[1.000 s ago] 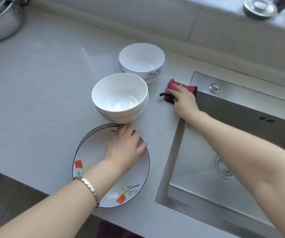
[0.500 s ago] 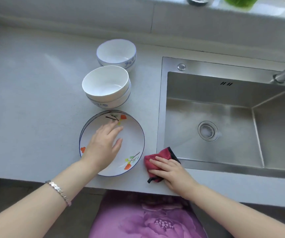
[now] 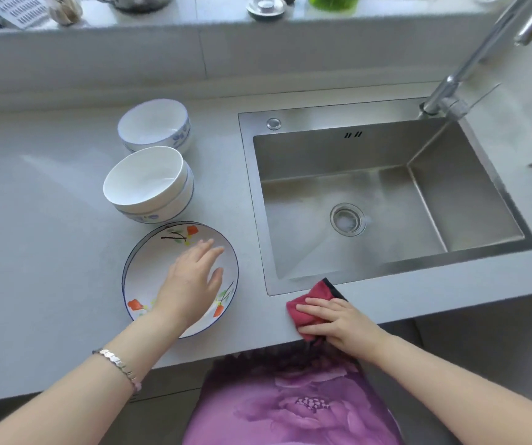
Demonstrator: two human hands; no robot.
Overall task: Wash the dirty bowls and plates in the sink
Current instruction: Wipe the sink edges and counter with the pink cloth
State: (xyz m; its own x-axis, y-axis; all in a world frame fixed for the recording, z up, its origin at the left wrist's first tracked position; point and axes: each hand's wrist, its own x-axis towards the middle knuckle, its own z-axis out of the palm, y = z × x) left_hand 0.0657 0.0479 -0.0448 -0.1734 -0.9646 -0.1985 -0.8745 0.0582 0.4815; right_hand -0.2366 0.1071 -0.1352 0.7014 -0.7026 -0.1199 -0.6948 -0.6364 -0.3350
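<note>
Washing not begun: the round white flower-painted plate [image 3: 149,268] and white blue-trimmed bowls [image 3: 144,184] stand on the grey counter [image 3: 49,220] left of the empty steel sink [image 3: 249,187], left hand [image 3: 190,284] spread straight-fingered over the plate, right hand [image 3: 338,319] pressing a red cloth [image 3: 309,297] flat; next probably calls for a rim grip and a lift across.

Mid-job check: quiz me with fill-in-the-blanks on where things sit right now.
The right hand presses a ____ cloth on the counter.
The left hand rests open on the flowered plate, with ____ stacked bowls just behind it.
The sink holds ____ dishes.
Missing words: red; two; no.
</note>
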